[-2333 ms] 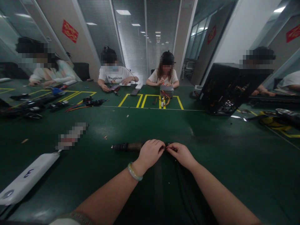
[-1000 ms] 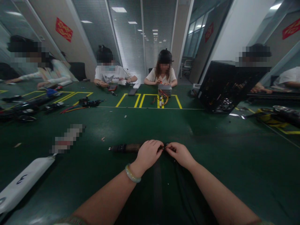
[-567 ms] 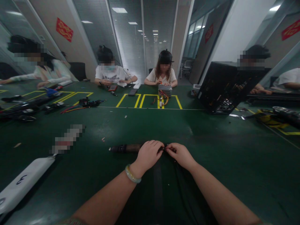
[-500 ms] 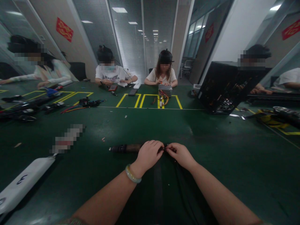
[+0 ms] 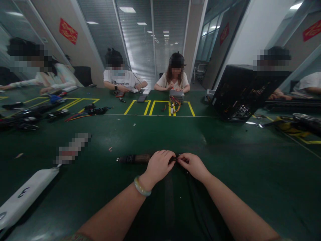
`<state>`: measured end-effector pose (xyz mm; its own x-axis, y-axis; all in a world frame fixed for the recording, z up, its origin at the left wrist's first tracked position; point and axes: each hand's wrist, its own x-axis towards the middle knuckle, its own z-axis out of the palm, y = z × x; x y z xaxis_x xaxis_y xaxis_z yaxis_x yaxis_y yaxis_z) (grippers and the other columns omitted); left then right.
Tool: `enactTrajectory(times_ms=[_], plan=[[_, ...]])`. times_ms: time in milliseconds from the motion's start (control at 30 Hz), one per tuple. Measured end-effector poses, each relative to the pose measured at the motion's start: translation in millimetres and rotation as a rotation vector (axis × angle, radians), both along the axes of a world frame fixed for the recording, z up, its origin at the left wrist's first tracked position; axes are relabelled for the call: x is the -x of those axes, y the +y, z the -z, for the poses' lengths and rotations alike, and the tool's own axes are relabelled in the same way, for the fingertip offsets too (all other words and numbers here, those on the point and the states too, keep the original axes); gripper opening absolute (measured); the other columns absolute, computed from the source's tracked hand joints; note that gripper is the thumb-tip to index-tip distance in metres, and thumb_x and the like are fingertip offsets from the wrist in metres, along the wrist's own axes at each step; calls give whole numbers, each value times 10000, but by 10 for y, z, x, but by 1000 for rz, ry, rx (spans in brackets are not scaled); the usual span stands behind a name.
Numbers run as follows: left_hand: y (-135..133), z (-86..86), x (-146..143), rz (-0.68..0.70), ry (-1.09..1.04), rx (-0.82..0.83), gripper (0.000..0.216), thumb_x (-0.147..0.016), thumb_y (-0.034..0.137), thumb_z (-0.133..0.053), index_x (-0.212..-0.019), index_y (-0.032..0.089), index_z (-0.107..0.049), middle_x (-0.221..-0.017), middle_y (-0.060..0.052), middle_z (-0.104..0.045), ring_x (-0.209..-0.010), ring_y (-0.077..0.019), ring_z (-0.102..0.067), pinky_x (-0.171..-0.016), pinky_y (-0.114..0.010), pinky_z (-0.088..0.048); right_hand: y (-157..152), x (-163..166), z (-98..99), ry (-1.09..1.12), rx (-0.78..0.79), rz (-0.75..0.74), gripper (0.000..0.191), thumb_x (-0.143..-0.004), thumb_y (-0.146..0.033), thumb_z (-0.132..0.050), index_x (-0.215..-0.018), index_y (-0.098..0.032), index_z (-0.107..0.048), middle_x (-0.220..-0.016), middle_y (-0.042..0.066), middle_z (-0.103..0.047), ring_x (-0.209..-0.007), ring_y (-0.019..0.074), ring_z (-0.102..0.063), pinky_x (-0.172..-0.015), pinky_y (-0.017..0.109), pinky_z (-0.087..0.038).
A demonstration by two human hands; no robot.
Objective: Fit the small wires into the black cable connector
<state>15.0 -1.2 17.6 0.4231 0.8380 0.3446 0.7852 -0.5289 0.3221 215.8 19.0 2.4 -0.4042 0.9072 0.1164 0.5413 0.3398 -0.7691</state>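
A dark cylindrical tool (image 5: 134, 158) lies on the green table (image 5: 225, 160) with its tip pointing left. My left hand (image 5: 159, 164), with a pale bead bracelet on the wrist, is curled over the tool's right end. My right hand (image 5: 193, 165) pinches something small and dark where it meets the left fingertips; I cannot make out what it is. Dark cables (image 5: 195, 204) trail from the hands toward me.
A white oblong device (image 5: 23, 197) lies at the near left, with a blurred object (image 5: 71, 149) beyond it. A black open computer case (image 5: 240, 92) stands at the right. Cables and tools (image 5: 87, 111) lie at the left. Several people sit around the far side, by yellow tape boxes (image 5: 160, 107).
My hands have stayed in place on the tool. The person in the white shirt across the table has shifted their arms.
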Motion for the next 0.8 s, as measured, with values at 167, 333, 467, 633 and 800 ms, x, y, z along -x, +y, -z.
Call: enactTrajectory(times_ms=[167,333,467,633,800], plan=[[-3,-9,5,21,2,-12,109,-886,206,-615,-988,223,-583,-1004,-17,-642,-972,-208,-580,-869,-354,-426,-6,5,-29,-8,4,1,133,-893,-268,-589,-901,-233,-717,-883,3,-706,-767,171,-627,-705,261,-453],[8,-13,2,25,12,-11,82,-898,184,-598,-966,228,-588,-1020,-7,-643,-974,-203,-574,-861,-351,-421,-4,11,-38,-17,14,3,125,-892,-263,-588,-909,-227,-707,-863,-1,-704,-743,167,-620,-688,258,-450],[16,-6,-1,20,13,4,110,-886,182,-618,-976,235,-585,-1005,7,-639,-964,-198,-571,-857,-346,-422,-6,11,-34,-15,23,3,129,-896,-269,-581,-905,-226,-702,-869,1,-702,-745,166,-619,-689,257,-451],[12,-4,-3,0,10,-3,168,-867,228,-648,-1020,230,-579,-989,-10,-634,-948,-210,-574,-847,-353,-427,-1,10,-30,-16,31,6,129,-894,-277,-582,-906,-230,-701,-865,2,-702,-748,165,-621,-686,255,-454],[7,-17,-4,17,19,-13,90,-890,198,-603,-973,229,-587,-982,-9,-639,-952,-202,-579,-845,-346,-426,-1,7,-18,-6,27,12,125,-886,-274,-590,-907,-226,-704,-858,4,-705,-748,163,-629,-701,255,-462]])
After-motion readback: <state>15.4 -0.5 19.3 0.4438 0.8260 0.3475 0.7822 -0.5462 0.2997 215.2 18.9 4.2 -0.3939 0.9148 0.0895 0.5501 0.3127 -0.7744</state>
